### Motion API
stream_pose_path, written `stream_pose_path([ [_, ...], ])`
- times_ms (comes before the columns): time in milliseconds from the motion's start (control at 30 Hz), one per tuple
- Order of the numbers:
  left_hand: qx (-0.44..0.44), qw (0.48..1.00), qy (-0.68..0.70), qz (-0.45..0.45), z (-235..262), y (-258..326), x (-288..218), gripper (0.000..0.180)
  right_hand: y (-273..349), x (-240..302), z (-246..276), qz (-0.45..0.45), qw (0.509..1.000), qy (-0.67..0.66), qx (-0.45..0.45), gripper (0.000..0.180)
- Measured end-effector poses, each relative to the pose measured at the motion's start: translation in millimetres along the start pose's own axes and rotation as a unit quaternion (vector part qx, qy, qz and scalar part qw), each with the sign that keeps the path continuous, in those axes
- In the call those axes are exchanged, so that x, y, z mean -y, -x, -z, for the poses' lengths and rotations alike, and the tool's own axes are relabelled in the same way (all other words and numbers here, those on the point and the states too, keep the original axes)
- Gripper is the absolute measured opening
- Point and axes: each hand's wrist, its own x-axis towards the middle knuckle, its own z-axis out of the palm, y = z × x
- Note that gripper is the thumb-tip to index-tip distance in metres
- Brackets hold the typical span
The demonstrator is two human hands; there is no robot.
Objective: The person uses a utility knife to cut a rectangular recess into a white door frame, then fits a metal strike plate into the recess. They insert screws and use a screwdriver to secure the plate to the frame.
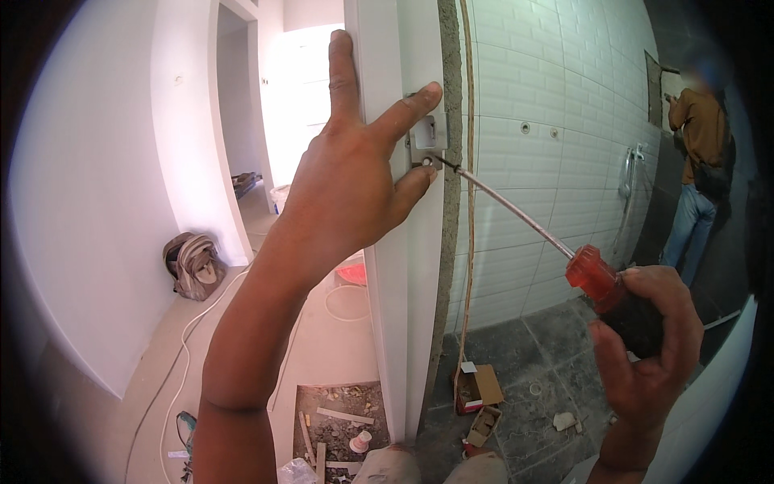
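Note:
My left hand point(347, 169) lies against a white door frame point(395, 266), its fingers stretched and spread. Its lower fingertips rest around a metal strike plate point(427, 152) set in the frame's edge. In my right hand point(657, 347) is a screwdriver point(592, 278) with a red and black handle, wrapped by the fingers and thumb. The long shaft slants up and left to the plate. A dark screw point(446, 163) sits at the tip, beside the plate's lower hole; whether it has entered the hole I cannot tell.
At right, a person point(701, 145) in a brown top works at a wall opening beside white tiles point(548, 105). Below lie an open cardboard box point(481, 385) and rubble point(567, 421). A backpack point(194, 264) and a white cable point(187, 339) are on the left floor.

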Motion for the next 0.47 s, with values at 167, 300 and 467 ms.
stream_pose_path([
  [167,-0.002,1.0,-0.007,0.001,0.9,-1.6,-0.1,0.069,-7.6,6.5,-1.2,0.001,1.0,0.006,0.013,0.048],
  [300,-0.002,1.0,0.012,0.002,-2.3,-4.5,-3.9,0.07,-10.4,13.7,4.0,-0.027,0.999,0.009,0.017,0.044],
  [467,0.007,1.0,0.008,0.007,-0.3,-4.1,-4.1,0.07,-13.9,18.1,3.1,-0.032,0.999,0.015,0.029,0.044],
])
